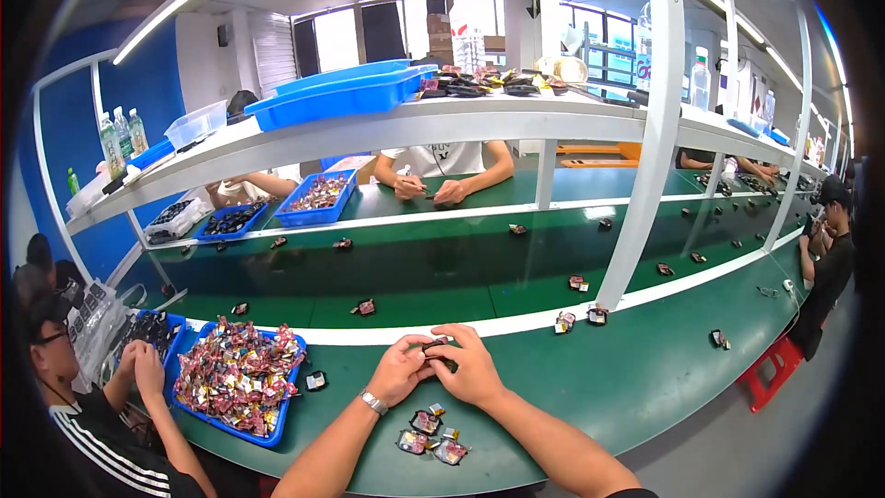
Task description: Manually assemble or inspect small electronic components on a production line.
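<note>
My left hand [402, 373], with a metal watch on its wrist, and my right hand [470, 371] meet over the green bench. Between their curled fingers is a small dark casing [436, 347], mostly hidden by the fingers. On the bench just below my hands lie several small black-framed electronic assemblies [426, 421] with reddish boards and silvery parts. To the left of my hands, a blue tray [297, 378] is heaped with small red, silver and yellow assemblies [230, 373]. A single black casing [316, 380] rests beside that tray.
A white rail [516, 324] separates my bench from a dark green conveyor [442, 290] carrying scattered assemblies. A white post [641, 157] rises at the right, supporting a shelf with blue trays [341, 97]. Co-workers sit at left, opposite and far right. A red stool [772, 373] stands right.
</note>
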The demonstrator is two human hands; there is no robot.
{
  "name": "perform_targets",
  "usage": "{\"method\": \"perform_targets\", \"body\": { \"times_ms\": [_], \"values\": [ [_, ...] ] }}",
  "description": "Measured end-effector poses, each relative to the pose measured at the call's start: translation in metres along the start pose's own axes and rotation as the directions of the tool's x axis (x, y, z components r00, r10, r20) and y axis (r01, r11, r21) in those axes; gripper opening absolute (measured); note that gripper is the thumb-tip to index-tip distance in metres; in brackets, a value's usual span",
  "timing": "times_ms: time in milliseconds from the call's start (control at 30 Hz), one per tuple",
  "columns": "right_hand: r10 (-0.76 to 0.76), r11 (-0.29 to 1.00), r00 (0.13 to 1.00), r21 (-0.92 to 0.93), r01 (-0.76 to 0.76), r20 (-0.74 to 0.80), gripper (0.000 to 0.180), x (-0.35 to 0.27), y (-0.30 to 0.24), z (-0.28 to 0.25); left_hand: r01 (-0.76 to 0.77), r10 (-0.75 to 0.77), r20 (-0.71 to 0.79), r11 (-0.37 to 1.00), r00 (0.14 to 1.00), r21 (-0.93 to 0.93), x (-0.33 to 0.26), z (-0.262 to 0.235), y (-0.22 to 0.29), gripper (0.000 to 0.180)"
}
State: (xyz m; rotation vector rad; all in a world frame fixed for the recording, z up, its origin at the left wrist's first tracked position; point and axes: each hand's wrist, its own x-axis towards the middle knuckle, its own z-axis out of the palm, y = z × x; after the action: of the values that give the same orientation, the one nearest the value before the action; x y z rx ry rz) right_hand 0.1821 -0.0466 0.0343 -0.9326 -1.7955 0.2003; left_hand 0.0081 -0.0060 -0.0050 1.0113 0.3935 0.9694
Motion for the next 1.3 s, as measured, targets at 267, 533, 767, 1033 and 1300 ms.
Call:
{"method": "perform_targets", "body": {
  "times_ms": [267,533,767,1033,1300],
  "values": [
    [0.076,0.994,0.997,0.076,-0.078,0.028,0.018,-0.004,0.014,0.010,-0.025,0.026,-0.026,0.999,0.999,0.033,-0.001,0.003,-0.002,0.027],
    [0.067,0.998,0.998,0.000,-0.067,-0.020,0.016,-0.001,0.010,0.005,0.019,-0.016,-0.110,1.000,0.994,0.023,0.002,0.007,0.002,0.031],
    [-0.047,0.988,0.999,-0.149,0.045,-0.014,0.017,-0.003,0.012,0.010,0.033,-0.030,-0.102,0.999,0.994,0.033,0.001,0.002,0.000,0.030],
    [-0.115,0.970,0.993,-0.219,0.107,-0.025,0.017,0.000,0.013,0.012,0.041,-0.039,-0.116,0.999,0.992,0.015,0.002,0.005,0.003,0.031],
    [-0.059,0.975,0.996,-0.218,0.042,-0.072,0.017,-0.002,0.009,0.017,0.037,-0.034,-0.129,0.999,0.991,0.024,0.001,0.003,-0.001,0.029]
  ]
}}
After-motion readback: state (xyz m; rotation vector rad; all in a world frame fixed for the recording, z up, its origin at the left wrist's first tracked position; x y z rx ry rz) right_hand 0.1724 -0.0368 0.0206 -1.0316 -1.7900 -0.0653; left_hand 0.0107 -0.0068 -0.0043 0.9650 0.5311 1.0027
